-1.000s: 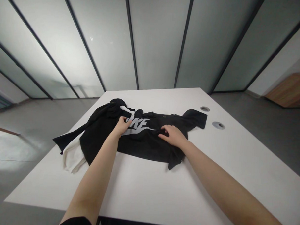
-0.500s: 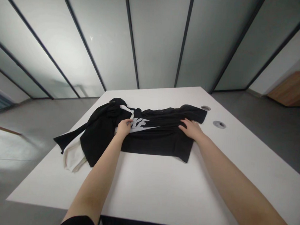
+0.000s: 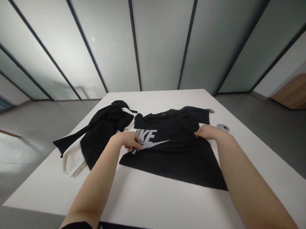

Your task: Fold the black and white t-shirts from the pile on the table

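Note:
A black T-shirt [image 3: 176, 159] with pale grey "NIKE" lettering and a swoosh lies spread on the white table, its collar at the far side and its hem toward me. My left hand [image 3: 130, 140] pinches its left edge beside the lettering and covers part of the print. On the opposite side, my right hand [image 3: 205, 131] has fingers and thumb closed on the shirt's right edge just below the sleeve. Left of the shirt, a rumpled black garment [image 3: 98, 139] lies partly over a white garment [image 3: 74, 160].
The white table [image 3: 149, 202] reaches from near my body toward a frosted glass partition [image 3: 161, 40] with dark frames. Two round cable grommets sit at its right side; the nearer grommet [image 3: 222, 127] is partly behind my right hand. A wooden object [image 3: 297, 92] stands at far right.
The T-shirt's lower part has been drawn toward me and spread wider. My left hand has come nearer and slightly right; my right hand has shifted right and now grips the edge instead of lying flat.

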The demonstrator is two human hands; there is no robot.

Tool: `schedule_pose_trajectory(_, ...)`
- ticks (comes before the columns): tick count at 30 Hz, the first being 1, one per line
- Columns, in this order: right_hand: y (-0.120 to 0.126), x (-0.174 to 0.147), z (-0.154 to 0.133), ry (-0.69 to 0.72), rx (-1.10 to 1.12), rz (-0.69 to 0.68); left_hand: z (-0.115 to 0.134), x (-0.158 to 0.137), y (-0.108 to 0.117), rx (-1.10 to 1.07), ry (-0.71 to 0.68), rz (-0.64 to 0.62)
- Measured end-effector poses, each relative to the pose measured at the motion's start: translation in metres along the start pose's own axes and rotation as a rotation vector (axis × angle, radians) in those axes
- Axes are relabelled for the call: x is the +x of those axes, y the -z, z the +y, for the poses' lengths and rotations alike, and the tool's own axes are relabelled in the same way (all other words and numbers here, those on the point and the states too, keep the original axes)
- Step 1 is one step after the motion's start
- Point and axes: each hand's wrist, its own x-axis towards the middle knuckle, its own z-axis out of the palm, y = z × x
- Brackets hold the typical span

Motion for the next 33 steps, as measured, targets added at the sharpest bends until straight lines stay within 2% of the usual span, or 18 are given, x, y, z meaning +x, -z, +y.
schedule_pose_trajectory(2, 0.014, -0.011, -0.005, 0.015, 0.002, -0.081, 0.008, -0.012, 0.001, -0.064, -0.076, -0.188)
schedule_pose_trajectory(3, 0.020, -0.016, -0.010, 0.006, 0.005, -0.055, 0.011, -0.017, 0.003, -0.082, -0.134, -0.229)
schedule_pose_trajectory(5, 0.027, -0.025, -0.023, -0.049, 0.006, 0.090, 0.014, -0.022, 0.006, -0.093, -0.253, -0.188)
schedule_pose_trajectory(7, 0.027, -0.030, -0.039, -0.079, -0.003, 0.283, 0.014, -0.017, 0.009, -0.124, -0.338, 0.017)
schedule_pose_trajectory(9, 0.017, -0.028, -0.058, 0.000, -0.006, 0.433, 0.011, -0.003, 0.008, -0.177, -0.377, 0.352)
schedule_pose_trajectory(11, -0.003, -0.023, -0.080, 0.152, 0.018, 0.492, 0.007, 0.017, 0.002, -0.175, -0.370, 0.694)
schedule_pose_trajectory(12, -0.016, -0.019, -0.092, 0.220, 0.031, 0.496, 0.005, 0.028, -0.003, -0.127, -0.354, 0.808)
schedule_pose_trajectory(13, -0.030, -0.016, -0.104, 0.241, 0.035, 0.498, 0.003, 0.038, -0.008, -0.058, -0.338, 0.857)
schedule_pose_trajectory(15, -0.056, -0.012, -0.124, 0.214, 0.016, 0.466, 0.000, 0.054, -0.021, 0.094, -0.284, 0.819)
schedule_pose_trajectory(17, -0.075, -0.012, -0.139, 0.235, -0.009, 0.366, -0.003, 0.062, -0.030, 0.225, -0.223, 0.731)
schedule_pose_trajectory(20, -0.084, -0.018, -0.148, 0.239, -0.046, 0.266, -0.003, 0.061, -0.033, 0.332, -0.169, 0.691)
schedule_pose_trajectory(26, -0.087, -0.039, -0.155, 0.183, -0.089, 0.183, 0.006, 0.044, -0.017, 0.296, 0.073, 0.671)
schedule_pose_trajectory(30, -0.102, -0.060, -0.169, 0.142, -0.130, 0.187, 0.011, 0.041, -0.019, 0.266, 0.218, 0.626)
schedule_pose_trajectory(33, -0.107, -0.082, -0.178, 0.143, -0.179, 0.193, 0.010, 0.043, -0.022, 0.239, 0.271, 0.646)
